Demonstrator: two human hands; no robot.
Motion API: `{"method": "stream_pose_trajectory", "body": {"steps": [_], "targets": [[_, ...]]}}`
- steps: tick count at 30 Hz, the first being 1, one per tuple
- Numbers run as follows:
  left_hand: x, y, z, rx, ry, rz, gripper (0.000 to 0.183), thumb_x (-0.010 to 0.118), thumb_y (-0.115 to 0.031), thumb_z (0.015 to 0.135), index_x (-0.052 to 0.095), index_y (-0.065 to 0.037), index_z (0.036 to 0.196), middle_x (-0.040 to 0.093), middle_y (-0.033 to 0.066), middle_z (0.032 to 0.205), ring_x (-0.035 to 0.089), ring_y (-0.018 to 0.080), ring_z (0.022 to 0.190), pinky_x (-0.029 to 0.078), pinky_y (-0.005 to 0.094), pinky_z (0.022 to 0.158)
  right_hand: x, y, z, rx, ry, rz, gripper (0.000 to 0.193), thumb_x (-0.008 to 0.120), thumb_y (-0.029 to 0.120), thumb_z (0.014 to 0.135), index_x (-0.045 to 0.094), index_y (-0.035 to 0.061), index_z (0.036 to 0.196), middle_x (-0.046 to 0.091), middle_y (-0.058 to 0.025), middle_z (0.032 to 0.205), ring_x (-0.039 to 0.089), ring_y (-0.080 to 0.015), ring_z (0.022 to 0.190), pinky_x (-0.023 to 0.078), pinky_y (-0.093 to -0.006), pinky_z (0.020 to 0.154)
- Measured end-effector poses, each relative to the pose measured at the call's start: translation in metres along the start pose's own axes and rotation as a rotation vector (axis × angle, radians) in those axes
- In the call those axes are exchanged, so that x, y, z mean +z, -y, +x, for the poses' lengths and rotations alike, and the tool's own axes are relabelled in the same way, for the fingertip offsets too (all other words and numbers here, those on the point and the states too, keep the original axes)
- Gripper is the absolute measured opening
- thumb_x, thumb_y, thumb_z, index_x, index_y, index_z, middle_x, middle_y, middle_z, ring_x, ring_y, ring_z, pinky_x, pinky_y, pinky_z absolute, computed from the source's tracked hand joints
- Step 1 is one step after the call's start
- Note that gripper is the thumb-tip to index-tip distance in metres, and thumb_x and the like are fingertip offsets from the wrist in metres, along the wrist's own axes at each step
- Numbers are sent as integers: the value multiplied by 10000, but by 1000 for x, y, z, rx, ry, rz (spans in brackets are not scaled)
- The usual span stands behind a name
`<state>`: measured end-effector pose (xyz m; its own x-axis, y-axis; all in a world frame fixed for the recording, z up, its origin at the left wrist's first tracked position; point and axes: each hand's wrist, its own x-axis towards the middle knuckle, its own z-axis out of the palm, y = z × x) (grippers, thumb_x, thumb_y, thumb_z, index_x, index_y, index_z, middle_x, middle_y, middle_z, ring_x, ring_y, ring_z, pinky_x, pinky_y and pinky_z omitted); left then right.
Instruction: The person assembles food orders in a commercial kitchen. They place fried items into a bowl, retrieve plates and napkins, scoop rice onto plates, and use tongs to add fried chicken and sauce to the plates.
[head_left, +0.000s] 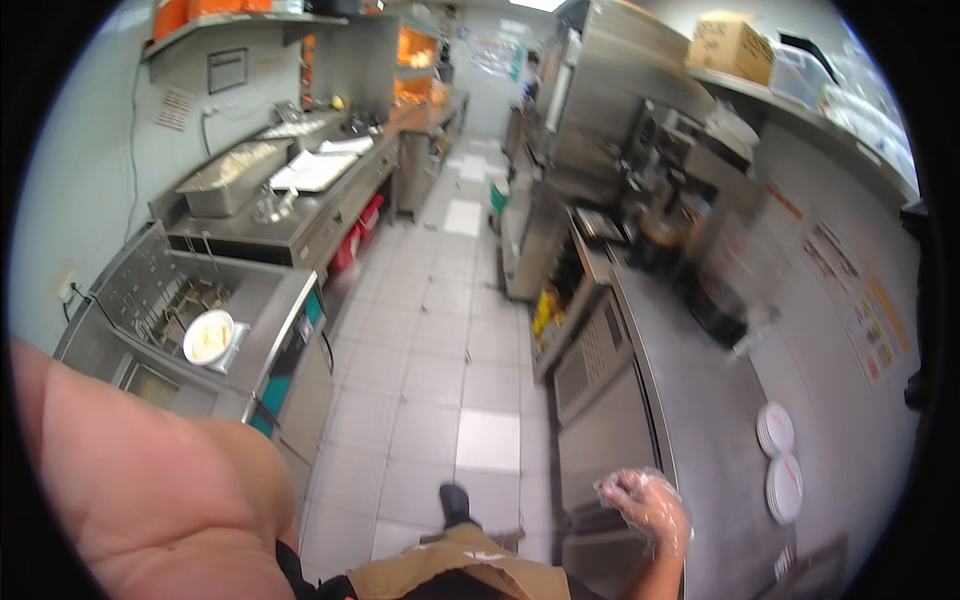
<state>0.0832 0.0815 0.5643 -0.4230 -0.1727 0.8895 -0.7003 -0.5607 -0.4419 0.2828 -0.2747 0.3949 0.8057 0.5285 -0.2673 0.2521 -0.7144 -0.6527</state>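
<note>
Kitchen counter (705,410) near gloved fingers (622,490)

Your view is brightly lit from above; a white ceiling light (533,3) burns out at the top edge. Far off, a shelf unit (416,72) glows orange against the otherwise neutral cast. The floor tiles (430,330) read pale and bright, and the steel counter (705,440) on the right carries a soft, dimmer sheen. Blur smears the wall notices (850,290), leaving their print illegible to you. Your left arm (150,490), close to the lens, appears soft. Highlights glint on your gloved right hand (645,505). Straight edges bow toward the rim, where black vignetting surrounds your picture.
</note>
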Motion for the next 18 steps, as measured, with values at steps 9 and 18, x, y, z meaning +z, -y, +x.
{"method": "stream_pose_trajectory", "body": {"steps": [9,18], "targets": [[-15,144,-30,93,96,246,307,521,-192,905,553,-87,1191,543,133,1236,545,209,1039,368,435,974,-45,62,279,-121,141,-222,337,651,359,841,667,45,963,654,-166,818,618,-274,732,480,-384,683],[-69,232,-84,130,190,539,300,511,-209,911,552,-86,1181,549,131,1219,546,217,1045,375,438,973,47,243,539,-627,541,-415,400,582,406,884,643,59,1071,674,-168,949,641,-316,879,490,-395,784]]}}
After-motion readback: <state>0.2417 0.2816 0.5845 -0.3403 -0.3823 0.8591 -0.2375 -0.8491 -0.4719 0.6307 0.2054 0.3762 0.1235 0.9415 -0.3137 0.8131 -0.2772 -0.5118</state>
